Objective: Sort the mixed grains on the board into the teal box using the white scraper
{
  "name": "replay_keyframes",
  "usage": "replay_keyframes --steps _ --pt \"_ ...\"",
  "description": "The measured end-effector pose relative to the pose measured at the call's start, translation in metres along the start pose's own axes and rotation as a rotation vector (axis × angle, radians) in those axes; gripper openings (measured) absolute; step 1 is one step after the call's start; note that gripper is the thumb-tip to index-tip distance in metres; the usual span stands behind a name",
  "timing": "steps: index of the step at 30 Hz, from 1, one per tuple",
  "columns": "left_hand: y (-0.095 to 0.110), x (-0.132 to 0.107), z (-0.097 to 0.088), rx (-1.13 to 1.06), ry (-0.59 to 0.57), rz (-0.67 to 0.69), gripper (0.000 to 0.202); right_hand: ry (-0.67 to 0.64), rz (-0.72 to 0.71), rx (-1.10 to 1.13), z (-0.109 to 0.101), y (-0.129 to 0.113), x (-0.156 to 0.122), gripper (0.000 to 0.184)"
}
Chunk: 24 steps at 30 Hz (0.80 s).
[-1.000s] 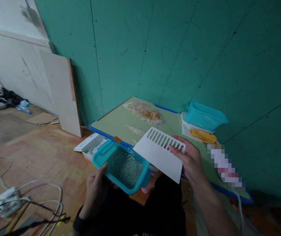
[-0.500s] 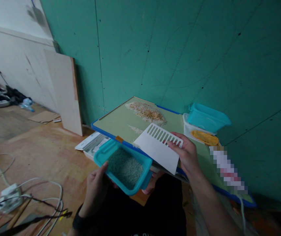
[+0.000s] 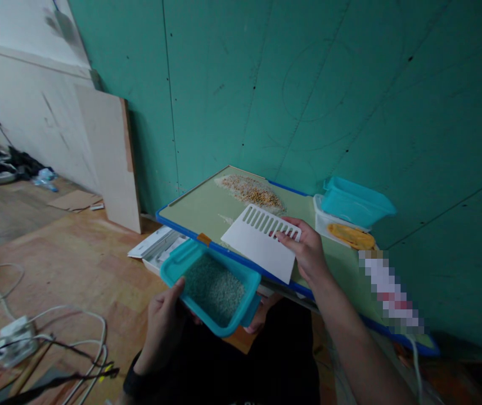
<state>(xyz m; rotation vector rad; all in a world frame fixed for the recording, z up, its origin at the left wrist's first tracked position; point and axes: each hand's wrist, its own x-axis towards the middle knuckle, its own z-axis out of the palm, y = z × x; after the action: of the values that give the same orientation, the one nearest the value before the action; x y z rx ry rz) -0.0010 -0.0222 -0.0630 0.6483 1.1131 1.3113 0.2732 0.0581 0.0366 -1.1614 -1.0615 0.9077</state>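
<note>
My left hand (image 3: 162, 318) grips the near left side of a teal plastic container (image 3: 252, 281), its thumb over the rim. Pale grains like rice (image 3: 224, 292) lie inside it. The container hangs just below the front edge of a green board with a blue border (image 3: 190, 211). My right hand (image 3: 308, 250) is closed on a flat white slotted scraper (image 3: 257, 244), which is above the board's front edge with its slots pointing away from me. Beyond the scraper, a mixed heap of yellow and pale grains (image 3: 251, 192) is spread on the board. A small streak of pale grains (image 3: 225, 219) lies left of the scraper.
A second teal container (image 3: 356, 199) sits in a white tub at the board's right, beside a yellow item (image 3: 352, 236). A green wall (image 3: 224, 84) stands behind. Cables and a power strip (image 3: 13, 340) lie on the floor at left. A wooden panel (image 3: 112, 160) leans there.
My right hand has moved the scraper left and slightly away from me, over the pale streak. My left hand and the container have stayed almost still.
</note>
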Motion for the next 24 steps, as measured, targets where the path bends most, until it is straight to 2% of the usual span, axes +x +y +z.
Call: replay_keyframes --steps 4,7,12,18,21,24 --pt "0.009 -0.003 0.005 0.044 -0.004 -0.012 0.057 -0.057 0.044 0.025 0.0 -0.003 -0.001 0.059" --pt "0.015 -0.005 0.009 0.076 0.017 -0.024 0.057 -0.039 0.037 0.045 0.0 -0.003 0.0 0.059" --pt "0.009 -0.004 0.005 0.044 0.01 -0.016 0.056 -0.039 0.001 0.024 0.005 0.0 0.002 0.058" --pt "0.005 -0.003 0.002 0.022 -0.006 -0.022 0.058 -0.111 0.054 0.045 0.004 -0.005 -0.001 0.059" --pt "0.008 -0.003 0.003 0.044 -0.011 -0.023 0.058 -0.077 0.041 0.04 -0.014 -0.011 -0.007 0.059" --pt "0.011 -0.004 0.003 0.066 0.007 -0.028 0.058 0.048 -0.052 -0.042 -0.053 -0.017 -0.014 0.055"
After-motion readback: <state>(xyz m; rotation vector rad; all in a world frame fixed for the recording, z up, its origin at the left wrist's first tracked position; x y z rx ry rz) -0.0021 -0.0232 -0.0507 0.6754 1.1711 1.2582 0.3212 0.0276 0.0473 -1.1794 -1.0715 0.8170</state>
